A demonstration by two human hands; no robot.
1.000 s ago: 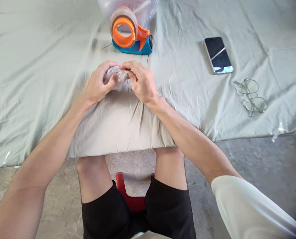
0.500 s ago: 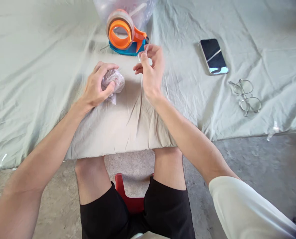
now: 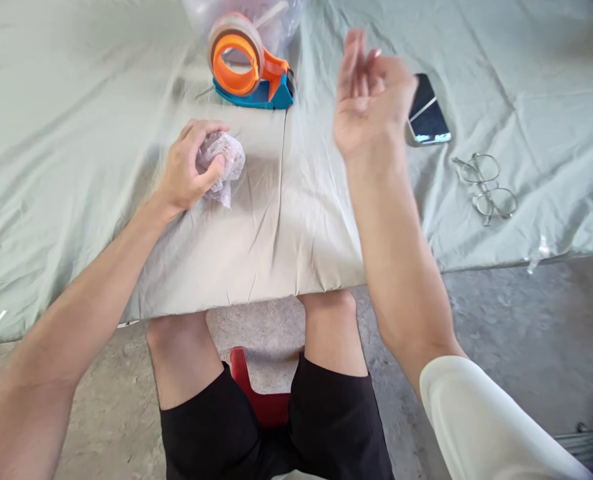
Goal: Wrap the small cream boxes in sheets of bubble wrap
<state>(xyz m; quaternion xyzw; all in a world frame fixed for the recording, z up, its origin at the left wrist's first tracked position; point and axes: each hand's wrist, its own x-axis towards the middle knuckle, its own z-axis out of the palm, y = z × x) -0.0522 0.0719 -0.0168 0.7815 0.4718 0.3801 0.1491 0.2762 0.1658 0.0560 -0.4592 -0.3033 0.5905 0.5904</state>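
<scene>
On the cloth-covered table, my left hand [image 3: 189, 160] is closed around a small bundle in clear bubble wrap [image 3: 229, 160]. Its thumb presses the near side, and a loose flap of wrap hangs toward me. What lies inside the wrap cannot be made out. My right hand [image 3: 371, 93] is raised above the cloth beside the phone, palm showing and fingers stretched upward, blurred by motion; I see nothing held in it. An orange and blue tape dispenser [image 3: 251, 63] with a roll of tape stands beyond the bundle.
Behind the dispenser sits a clear plastic bag [image 3: 286, 27]. A phone [image 3: 429, 117], partly behind my right hand, and eyeglasses [image 3: 489, 187] lie to the right. A scrap of clear tape [image 3: 539, 253] clings near the table's front edge. A red stool [image 3: 266, 407] shows between my legs.
My right hand has moved up and right, from beside the dispenser to near the phone, its palm turned up. My left hand keeps its hold on the bundle.
</scene>
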